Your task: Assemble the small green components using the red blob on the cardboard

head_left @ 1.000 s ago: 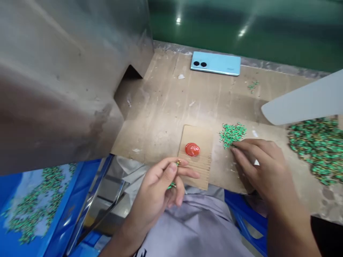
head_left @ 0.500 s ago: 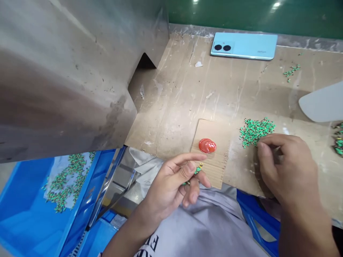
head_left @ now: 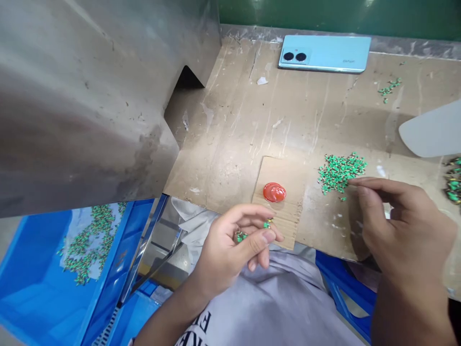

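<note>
Small green parts point(head_left: 241, 236) lie in the curled palm of my left hand point(head_left: 237, 242), and another one shows near its fingertips. Just beyond that hand, a red blob point(head_left: 274, 192) sits on a small piece of cardboard point(head_left: 281, 168). My right hand point(head_left: 399, 216) is at the lower right edge of a pile of small green parts point(head_left: 340, 172). Its thumb and index finger are pinched close together; whatever may be between the tips is too small to make out.
A light blue phone point(head_left: 324, 54) lies at the back of the cardboard-covered table point(head_left: 230, 158). A large metal housing point(head_left: 90, 105) stands at left, above a blue bin point(head_left: 39, 269) holding more green parts. A white object point(head_left: 432, 129) and more parts point(head_left: 453, 180) are at right.
My right hand has moved slightly right, away from the pile. The fingers of my left hand have shifted, so more green parts show in its palm. The view has shifted slightly.
</note>
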A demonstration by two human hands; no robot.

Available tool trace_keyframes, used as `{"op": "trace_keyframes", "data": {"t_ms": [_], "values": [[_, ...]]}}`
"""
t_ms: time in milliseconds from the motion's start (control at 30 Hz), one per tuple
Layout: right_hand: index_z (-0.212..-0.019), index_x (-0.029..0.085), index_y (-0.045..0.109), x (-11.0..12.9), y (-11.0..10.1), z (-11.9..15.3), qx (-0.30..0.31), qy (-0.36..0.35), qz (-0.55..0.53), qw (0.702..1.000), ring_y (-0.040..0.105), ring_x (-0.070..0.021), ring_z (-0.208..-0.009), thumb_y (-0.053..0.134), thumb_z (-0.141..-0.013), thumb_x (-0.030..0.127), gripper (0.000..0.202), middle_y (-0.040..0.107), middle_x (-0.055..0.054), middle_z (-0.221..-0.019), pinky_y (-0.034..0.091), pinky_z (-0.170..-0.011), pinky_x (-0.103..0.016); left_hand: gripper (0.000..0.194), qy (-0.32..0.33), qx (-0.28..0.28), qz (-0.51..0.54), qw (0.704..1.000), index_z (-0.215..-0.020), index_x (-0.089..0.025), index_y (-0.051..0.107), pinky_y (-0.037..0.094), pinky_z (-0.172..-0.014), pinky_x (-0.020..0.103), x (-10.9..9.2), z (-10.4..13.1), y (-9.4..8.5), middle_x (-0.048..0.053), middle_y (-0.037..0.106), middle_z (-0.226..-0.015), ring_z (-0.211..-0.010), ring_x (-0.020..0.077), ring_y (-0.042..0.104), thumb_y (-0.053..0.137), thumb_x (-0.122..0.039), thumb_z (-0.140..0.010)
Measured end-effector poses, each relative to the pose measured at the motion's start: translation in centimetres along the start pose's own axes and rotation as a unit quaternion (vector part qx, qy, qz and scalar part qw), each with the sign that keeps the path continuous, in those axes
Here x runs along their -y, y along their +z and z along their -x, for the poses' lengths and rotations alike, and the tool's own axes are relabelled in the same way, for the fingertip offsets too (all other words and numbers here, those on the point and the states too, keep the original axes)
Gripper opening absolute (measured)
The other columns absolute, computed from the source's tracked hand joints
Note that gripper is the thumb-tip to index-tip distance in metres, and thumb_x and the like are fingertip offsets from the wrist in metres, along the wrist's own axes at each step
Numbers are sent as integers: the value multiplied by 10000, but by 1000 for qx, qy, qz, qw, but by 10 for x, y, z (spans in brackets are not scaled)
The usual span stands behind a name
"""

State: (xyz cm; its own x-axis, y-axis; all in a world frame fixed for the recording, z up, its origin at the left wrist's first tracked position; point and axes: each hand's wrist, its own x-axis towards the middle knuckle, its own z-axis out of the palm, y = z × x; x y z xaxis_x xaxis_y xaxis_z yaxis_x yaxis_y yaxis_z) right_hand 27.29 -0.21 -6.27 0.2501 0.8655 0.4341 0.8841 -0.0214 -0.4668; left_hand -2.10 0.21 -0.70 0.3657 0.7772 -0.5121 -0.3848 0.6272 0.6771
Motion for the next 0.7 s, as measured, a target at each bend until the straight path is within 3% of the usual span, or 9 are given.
{"op": "trace_keyframes", "data": {"t_ms": [100,200,267,400,500,600,700], "values": [[-996,225,778,0,-1,-1,4,-2,-21,1000,802,-248,-821,683,-984,346,154,862,-111,-1022,607,-729,-366,370,-6,-41,-19,999,-1030,-183,741,467,-430,92,-4,0,7,10,860,-847,-485,56,681,1043,-179,-818],[-977,221,761,1,-2,-1,10,1,-18,1000,713,-196,-663,704,-970,317,112,807,-63,-898,569,-680,-347,392,7,-65,-29,997,-953,-186,749,468,-414,86,-6,0,14,-5,865,-794,-465,66,689,1045,-77,-719],[-980,226,771,1,-2,-2,25,-28,-21,999,712,-197,-675,727,-991,305,92,803,-49,-877,568,-696,-351,381,19,-67,-31,997,-925,-192,777,467,-405,85,-6,-1,16,-13,866,-757,-457,74,693,1024,-23,-689],[-1063,246,810,3,-2,0,27,-77,-37,996,778,-263,-853,773,-1019,242,58,826,-70,-938,588,-799,-405,340,38,-52,-71,995,-987,-217,862,477,-399,95,-2,-2,13,-15,884,-792,-448,69,687,983,-13,-744],[-1115,294,824,16,-9,5,25,-68,-114,991,766,-270,-881,791,-987,116,222,816,-66,-998,582,-802,-420,277,75,-19,-130,989,-1071,-232,889,549,-458,114,3,1,9,2,902,-876,-466,59,687,960,-85,-847],[-1298,315,799,40,-18,11,102,-93,-260,956,775,-274,-957,753,-972,13,447,815,-71,-1098,615,-823,-416,283,76,-2,-184,980,-1193,-240,860,612,-532,136,4,6,8,21,908,-946,-501,66,704,949,-196,-928],[-1407,263,761,64,-20,12,190,-173,-344,903,791,-240,-947,710,-999,11,482,818,-75,-1103,644,-794,-369,270,57,-5,-217,975,-1107,-234,793,600,-531,137,3,10,10,0,890,-894,-517,81,719,981,-237,-914]]}}
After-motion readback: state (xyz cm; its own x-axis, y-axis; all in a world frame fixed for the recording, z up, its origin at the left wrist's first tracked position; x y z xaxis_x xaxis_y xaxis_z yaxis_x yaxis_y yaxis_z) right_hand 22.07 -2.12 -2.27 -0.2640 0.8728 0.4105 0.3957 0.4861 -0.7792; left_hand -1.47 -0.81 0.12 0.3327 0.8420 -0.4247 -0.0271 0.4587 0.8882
